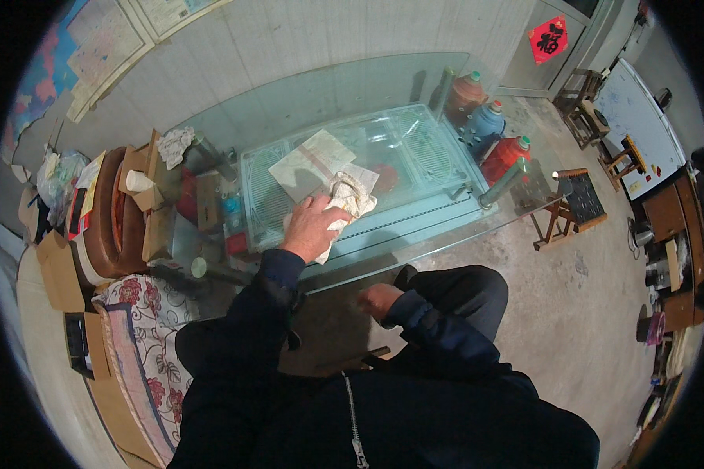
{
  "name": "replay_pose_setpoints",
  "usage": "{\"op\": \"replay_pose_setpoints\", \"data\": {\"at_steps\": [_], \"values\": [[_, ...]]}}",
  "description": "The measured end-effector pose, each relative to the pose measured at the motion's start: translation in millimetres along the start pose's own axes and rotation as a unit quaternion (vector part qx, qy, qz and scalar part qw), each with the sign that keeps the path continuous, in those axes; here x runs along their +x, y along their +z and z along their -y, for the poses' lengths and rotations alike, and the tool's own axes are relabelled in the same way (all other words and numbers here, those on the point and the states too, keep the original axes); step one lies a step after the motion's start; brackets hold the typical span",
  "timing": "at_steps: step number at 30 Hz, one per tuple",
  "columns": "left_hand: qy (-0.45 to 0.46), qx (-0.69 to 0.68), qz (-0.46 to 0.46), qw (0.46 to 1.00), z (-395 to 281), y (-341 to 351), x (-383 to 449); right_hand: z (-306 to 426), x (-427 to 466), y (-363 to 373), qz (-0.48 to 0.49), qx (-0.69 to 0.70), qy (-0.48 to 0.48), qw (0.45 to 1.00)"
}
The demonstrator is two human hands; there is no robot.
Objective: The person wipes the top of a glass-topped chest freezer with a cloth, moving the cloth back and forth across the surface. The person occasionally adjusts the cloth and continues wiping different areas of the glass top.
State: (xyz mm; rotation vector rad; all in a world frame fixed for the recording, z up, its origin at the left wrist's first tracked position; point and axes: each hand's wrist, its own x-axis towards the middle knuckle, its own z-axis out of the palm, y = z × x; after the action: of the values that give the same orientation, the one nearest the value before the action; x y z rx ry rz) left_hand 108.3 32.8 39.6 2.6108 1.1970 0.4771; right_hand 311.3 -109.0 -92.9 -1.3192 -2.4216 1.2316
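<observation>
My left hand (314, 227) grips a crumpled, off-white cloth (353, 194) over the glass tabletop (328, 88). Part of the cloth hangs down towards the table's near edge. Just beyond it are pale flat sheets (311, 161), one crossed by a brownish strip; whether they lie on the glass or below it I cannot tell. Through the top shows a light-blue panel (413, 214) with ribbed oval patterns. Over my lap, before the near edge, my right hand (378, 301) is blurred with its fingers curled. Nothing shows in it, though its inner side is hidden.
Thermos flasks (507, 157) stand by the table's right end. A folding stool (579, 199) is on the concrete floor to the right. At left are cardboard boxes (152, 234), a crumpled cloth (176, 146), a brown cushioned item (102, 214) and floral fabric (146, 293).
</observation>
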Motion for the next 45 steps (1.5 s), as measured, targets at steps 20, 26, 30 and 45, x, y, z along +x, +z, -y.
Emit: {"op": "replay_pose_setpoints", "data": {"at_steps": [20, 26, 30, 45], "values": [[-0.015, -0.025, -0.036, 0.999, -14, 35, 70, 9, -5, 0, 0.018, -0.035, 0.037, 0.999], [-0.027, -0.043, -0.041, 0.998, -5, 39, 89, 14, -9, -1, 0.002, -0.044, 0.051, 0.998], [-0.038, -0.043, -0.042, 0.997, -2, 41, 98, 14, -11, -3, -0.005, -0.030, 0.042, 0.999], [-0.061, -0.037, -0.067, 0.995, 11, 47, 137, 13, -17, -2, 0.003, -0.016, 0.041, 0.999]]}}
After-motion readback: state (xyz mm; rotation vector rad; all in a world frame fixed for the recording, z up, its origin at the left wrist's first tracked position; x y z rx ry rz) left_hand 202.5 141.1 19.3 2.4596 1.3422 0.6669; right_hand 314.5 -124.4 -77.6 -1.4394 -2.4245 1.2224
